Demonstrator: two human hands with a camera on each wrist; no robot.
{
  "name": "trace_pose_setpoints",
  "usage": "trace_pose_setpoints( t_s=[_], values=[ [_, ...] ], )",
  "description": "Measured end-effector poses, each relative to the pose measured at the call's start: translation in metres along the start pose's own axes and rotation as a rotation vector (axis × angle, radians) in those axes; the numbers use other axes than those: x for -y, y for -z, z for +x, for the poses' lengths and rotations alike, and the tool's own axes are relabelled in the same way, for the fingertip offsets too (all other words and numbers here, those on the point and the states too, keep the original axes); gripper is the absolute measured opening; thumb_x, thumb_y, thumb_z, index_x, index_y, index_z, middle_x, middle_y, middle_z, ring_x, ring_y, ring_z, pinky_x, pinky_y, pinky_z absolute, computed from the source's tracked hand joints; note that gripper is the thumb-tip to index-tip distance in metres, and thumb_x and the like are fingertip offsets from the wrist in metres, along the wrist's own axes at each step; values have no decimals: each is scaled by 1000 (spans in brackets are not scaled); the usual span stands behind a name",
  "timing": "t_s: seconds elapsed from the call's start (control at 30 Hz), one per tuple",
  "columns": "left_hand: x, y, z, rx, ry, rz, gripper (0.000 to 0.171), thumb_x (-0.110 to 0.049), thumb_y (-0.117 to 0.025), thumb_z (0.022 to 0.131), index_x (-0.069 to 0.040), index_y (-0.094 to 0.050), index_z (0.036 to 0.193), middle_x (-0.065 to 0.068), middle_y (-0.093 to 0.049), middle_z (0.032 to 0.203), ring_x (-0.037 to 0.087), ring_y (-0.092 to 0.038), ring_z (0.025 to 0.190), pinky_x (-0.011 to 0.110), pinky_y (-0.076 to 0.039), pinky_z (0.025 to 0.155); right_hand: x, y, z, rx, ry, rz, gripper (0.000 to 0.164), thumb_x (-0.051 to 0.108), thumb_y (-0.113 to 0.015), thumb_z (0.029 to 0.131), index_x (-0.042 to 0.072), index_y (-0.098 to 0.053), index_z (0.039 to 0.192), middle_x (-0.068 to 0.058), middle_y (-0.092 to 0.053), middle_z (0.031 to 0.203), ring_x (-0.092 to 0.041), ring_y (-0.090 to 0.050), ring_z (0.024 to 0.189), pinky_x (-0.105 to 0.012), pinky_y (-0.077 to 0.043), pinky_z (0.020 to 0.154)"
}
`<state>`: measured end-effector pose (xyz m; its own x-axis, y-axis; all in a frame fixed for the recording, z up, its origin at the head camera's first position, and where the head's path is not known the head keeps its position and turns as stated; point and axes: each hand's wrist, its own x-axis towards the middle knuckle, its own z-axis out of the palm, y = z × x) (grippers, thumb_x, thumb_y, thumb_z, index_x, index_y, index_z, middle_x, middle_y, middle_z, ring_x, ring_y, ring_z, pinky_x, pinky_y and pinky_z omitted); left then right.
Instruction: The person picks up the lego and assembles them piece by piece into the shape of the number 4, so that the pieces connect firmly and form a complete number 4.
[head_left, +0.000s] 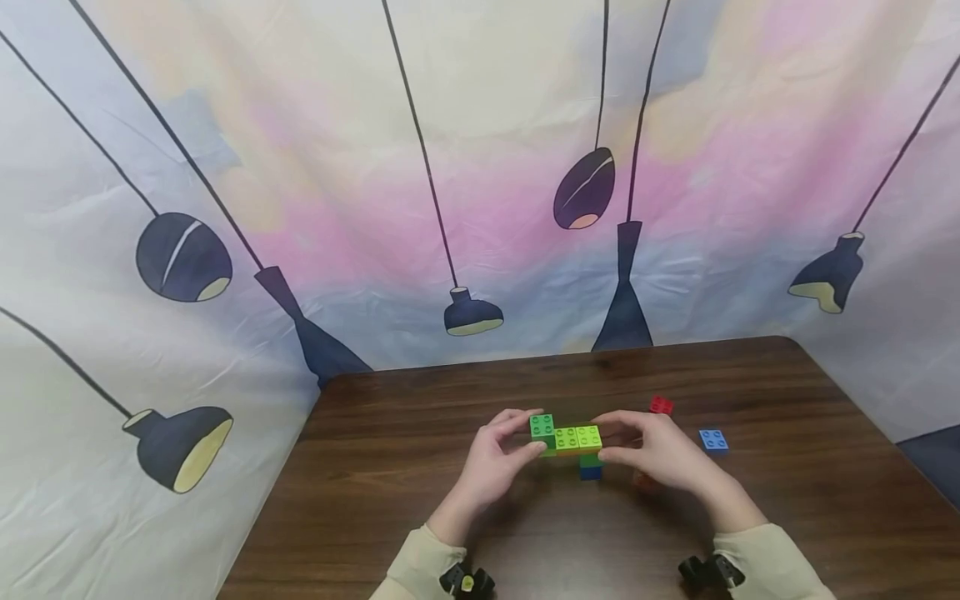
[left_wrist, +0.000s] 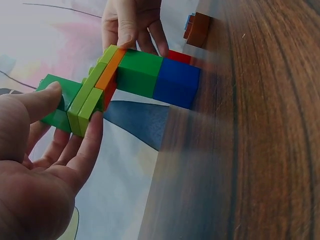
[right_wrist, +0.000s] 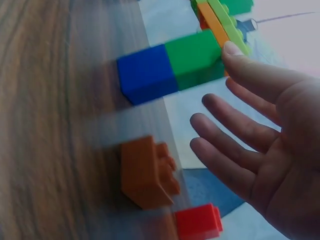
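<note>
A structure of toy building bricks (head_left: 577,438) spans the space between my two hands. Its top row is lime green with a thin orange plate (left_wrist: 109,77) beneath. Green bricks (head_left: 542,427) stick up at its left end; under the right side, a green brick (right_wrist: 194,59) and a dark blue brick (right_wrist: 147,72) form a leg. My left hand (head_left: 489,458) pinches the left end with thumb and fingers. At the right end, my right hand (head_left: 667,448) pinches between thumb and index finger, its other fingers spread free.
An orange-brown brick (right_wrist: 142,172) lies on the wooden table (head_left: 360,500), mostly hidden under my right hand in the head view. A red brick (head_left: 661,405) and a light blue brick (head_left: 713,440) lie farther right. Behind the table hangs a printed cloth (head_left: 337,167).
</note>
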<state>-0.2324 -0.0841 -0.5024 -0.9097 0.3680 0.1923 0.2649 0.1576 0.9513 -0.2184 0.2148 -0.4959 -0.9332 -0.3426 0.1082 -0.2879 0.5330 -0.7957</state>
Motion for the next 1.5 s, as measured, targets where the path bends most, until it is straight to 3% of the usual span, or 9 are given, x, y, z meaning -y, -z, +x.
trace_pose_setpoints(
  t_s=[0.13,0.37,0.57,0.87,1.2,1.5],
  values=[
    [0,-1,1,1,2,-1,44,-13,-81,97,-14,-72,141,3,-65,129,20,-65,119,28,-60,92,-5,11,-4,-33,-11,-45,45,35,-83,96,14,-72,135,1,-76,118,-17,-71,104,-33,-59,83],
    [-2,-2,0,2,-3,0,47,-13,-81,98,-8,-69,143,2,-65,130,20,-65,120,28,-60,92,-10,31,-10,-68,-13,-145,38,21,-78,100,9,-71,136,-6,-76,120,-22,-72,105,-43,-59,86],
    [0,-1,0,-1,-8,8,46,-14,-80,98,-19,-71,142,2,-65,131,21,-65,121,29,-59,95,-14,44,-15,-127,-64,-154,35,13,-75,101,6,-71,135,-9,-76,118,-29,-72,107,-52,-59,89],
    [-1,-3,0,-5,-7,20,45,-15,-80,99,-15,-70,143,4,-64,130,23,-65,121,28,-59,94,-21,57,-21,-223,-174,-208,34,12,-73,101,5,-72,134,-24,-71,128,-45,-66,116,-68,-52,96],
    [0,-4,-5,1,1,19,46,-15,-80,99,-18,-70,143,3,-64,132,24,-61,125,27,-59,92,-36,56,-25,-286,-245,-230,32,11,-72,102,2,-72,133,-31,-67,133,-50,-65,117,-68,-53,93],
    [-2,-4,-2,1,-19,44,46,-15,-78,100,-15,-68,145,4,-63,135,24,-61,126,27,-58,93,-45,42,-15,-332,-190,-239,40,8,-76,98,-1,-68,137,-30,-68,131,-48,-67,116,-66,-54,94]
  ],
)
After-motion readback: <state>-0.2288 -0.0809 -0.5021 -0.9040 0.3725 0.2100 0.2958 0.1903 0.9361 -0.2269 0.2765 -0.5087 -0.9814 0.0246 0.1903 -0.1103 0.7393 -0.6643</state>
